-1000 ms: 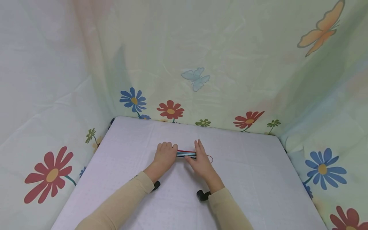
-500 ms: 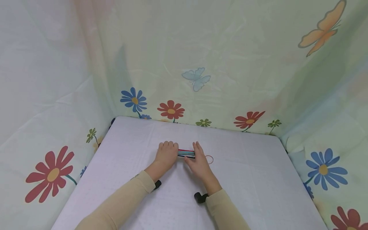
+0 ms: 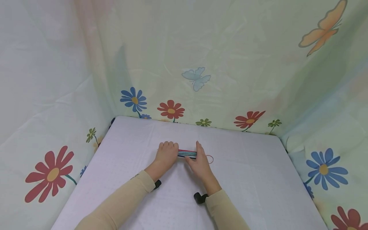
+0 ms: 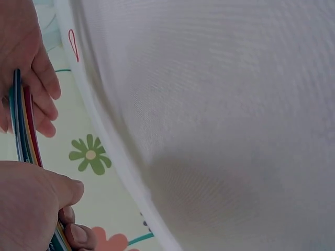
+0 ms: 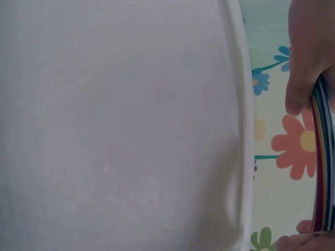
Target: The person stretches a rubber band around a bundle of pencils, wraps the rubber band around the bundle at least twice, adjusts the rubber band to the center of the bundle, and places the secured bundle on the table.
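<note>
A bundle of thin colored pencils, red, teal, dark blue and yellowish, is held level above the table between the two hands. The left hand grips one end, its fingers curled round the pencils in the left wrist view. At the other end, the right hand has its fingers straight, and the pencil ends meet its palm. Only its fingertips show low in the right wrist view. A thin red loop like a rubber band lies on the table just right of the right hand.
The table has a white cloth. Printed curtains with flowers and butterflies surround its back and sides. Black wrist camera mounts stick out below the sleeves.
The right hand shifts slightly left, then slightly back to the right along the pencil ends. The left hand keeps its grip, nearly still. The red loop stays put.
</note>
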A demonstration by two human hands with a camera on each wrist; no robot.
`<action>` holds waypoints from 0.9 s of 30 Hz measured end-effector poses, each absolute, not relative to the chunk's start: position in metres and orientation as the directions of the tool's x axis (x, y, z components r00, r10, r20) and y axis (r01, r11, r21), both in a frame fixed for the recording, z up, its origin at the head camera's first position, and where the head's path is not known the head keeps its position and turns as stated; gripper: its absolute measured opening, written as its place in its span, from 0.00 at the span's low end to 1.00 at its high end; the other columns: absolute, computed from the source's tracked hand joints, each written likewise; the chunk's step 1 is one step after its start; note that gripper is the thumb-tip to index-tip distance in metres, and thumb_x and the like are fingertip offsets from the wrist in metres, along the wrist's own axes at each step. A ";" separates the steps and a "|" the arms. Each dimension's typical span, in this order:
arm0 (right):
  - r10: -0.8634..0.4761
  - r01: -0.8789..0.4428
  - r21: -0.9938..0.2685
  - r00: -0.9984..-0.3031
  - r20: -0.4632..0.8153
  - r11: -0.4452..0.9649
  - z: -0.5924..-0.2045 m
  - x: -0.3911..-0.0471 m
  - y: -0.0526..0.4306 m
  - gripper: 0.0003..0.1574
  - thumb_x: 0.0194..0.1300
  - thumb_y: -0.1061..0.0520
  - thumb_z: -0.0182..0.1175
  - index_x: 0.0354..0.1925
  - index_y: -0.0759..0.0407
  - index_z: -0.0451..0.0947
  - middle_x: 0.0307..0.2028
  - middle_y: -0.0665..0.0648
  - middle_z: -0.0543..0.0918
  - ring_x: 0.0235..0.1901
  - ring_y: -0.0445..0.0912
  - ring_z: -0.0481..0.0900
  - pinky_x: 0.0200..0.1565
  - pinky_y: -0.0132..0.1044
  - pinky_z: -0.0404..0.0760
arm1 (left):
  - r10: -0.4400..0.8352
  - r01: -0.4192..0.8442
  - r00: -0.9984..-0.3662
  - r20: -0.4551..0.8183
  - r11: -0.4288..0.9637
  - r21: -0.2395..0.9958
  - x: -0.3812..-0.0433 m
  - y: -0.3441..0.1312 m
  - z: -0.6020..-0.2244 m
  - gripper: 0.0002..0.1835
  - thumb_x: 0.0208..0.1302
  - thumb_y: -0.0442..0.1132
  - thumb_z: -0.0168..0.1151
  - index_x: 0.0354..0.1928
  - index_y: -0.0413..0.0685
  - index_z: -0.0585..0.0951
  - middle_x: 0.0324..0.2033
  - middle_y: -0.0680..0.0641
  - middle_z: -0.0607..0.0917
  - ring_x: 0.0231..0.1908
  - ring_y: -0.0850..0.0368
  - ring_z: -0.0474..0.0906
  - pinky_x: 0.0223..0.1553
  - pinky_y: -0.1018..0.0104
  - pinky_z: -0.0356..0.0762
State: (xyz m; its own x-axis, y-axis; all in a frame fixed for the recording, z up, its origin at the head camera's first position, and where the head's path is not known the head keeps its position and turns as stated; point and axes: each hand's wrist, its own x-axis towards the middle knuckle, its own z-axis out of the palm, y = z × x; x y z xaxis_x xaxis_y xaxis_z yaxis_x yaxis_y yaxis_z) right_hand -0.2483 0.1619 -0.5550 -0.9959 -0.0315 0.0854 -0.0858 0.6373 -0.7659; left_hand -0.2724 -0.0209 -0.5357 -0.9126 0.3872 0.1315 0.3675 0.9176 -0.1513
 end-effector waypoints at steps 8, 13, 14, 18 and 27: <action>-0.032 -0.066 -0.756 -0.998 0.060 0.651 -0.554 -0.250 0.159 0.58 0.70 0.51 0.68 0.85 0.63 0.49 0.85 0.68 0.54 0.85 0.63 0.52 0.82 0.61 0.57 | 0.381 0.360 -0.915 0.136 0.920 -0.156 -0.270 -0.019 -0.536 0.13 0.75 0.47 0.68 0.47 0.45 0.80 0.40 0.45 0.86 0.42 0.51 0.81 0.47 0.56 0.78; -0.036 -0.054 -0.715 -0.999 0.041 0.697 -0.556 -0.247 0.155 0.57 0.71 0.50 0.68 0.85 0.62 0.50 0.85 0.66 0.55 0.86 0.62 0.49 0.82 0.61 0.57 | 0.350 0.333 -0.929 0.123 0.933 -0.138 -0.271 -0.019 -0.536 0.15 0.73 0.47 0.70 0.49 0.44 0.81 0.42 0.44 0.87 0.43 0.50 0.81 0.48 0.55 0.79; -0.041 -0.060 -0.713 -0.998 0.044 0.699 -0.556 -0.246 0.155 0.56 0.71 0.50 0.68 0.85 0.62 0.51 0.85 0.65 0.55 0.86 0.62 0.49 0.82 0.61 0.57 | 0.342 0.327 -0.932 0.118 0.936 -0.135 -0.271 -0.019 -0.536 0.15 0.73 0.47 0.70 0.49 0.44 0.81 0.42 0.44 0.87 0.43 0.50 0.81 0.49 0.55 0.79; -0.065 -0.099 -0.715 -0.995 0.075 0.692 -0.557 -0.245 0.155 0.54 0.71 0.51 0.67 0.84 0.63 0.54 0.86 0.63 0.56 0.87 0.61 0.49 0.82 0.61 0.57 | 0.313 0.299 -0.944 0.108 0.946 -0.128 -0.271 -0.018 -0.535 0.16 0.73 0.48 0.71 0.51 0.44 0.82 0.43 0.45 0.88 0.44 0.51 0.83 0.50 0.55 0.81; -0.068 -0.173 -0.753 -0.983 0.169 0.634 -0.556 -0.242 0.156 0.46 0.70 0.55 0.68 0.80 0.63 0.64 0.83 0.62 0.63 0.84 0.60 0.58 0.80 0.59 0.63 | 0.304 0.292 -0.943 0.135 0.951 -0.100 -0.274 -0.019 -0.533 0.13 0.70 0.46 0.73 0.47 0.47 0.85 0.41 0.46 0.90 0.44 0.51 0.87 0.50 0.53 0.83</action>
State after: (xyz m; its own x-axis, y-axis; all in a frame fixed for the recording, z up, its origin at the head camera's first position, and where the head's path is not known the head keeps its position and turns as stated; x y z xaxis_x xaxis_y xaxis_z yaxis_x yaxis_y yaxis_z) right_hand -0.2421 0.1556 -0.5557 -0.9833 -0.0677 0.1691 -0.1733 0.6343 -0.7534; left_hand -0.2738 -0.0186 -0.5335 -0.9432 0.3037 0.1347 0.2919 0.9512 -0.1001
